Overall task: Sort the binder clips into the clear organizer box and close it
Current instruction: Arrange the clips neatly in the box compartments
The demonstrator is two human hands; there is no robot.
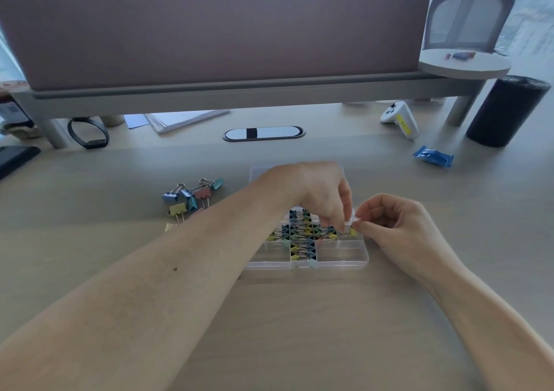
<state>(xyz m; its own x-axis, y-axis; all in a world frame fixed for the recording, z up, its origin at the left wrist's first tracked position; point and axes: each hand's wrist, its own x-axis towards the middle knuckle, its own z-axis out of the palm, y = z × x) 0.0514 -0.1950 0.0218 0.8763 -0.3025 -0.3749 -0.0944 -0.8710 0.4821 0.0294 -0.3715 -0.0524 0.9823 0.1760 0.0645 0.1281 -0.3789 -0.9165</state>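
Note:
The clear organizer box [344,260] lies open in the middle of the desk, its lid [257,173] flat behind it. Several compartments hold small coloured binder clips [301,242]; the right ones look bare. My left hand [322,195] reaches across the box with fingertips down on a small yellow clip [349,231] at the right side. My right hand [389,216] pinches the same clip from the right. A pile of larger loose clips [192,198] in blue, teal, pink and yellow lies left of the box, partly hidden by my left forearm.
A monitor riser [239,90] spans the back of the desk above a cable grommet [263,133]. A white controller [400,119], a blue packet [433,156] and a dark cylinder [506,111] stand at the right; a black band [88,132] and papers [183,119] at the left.

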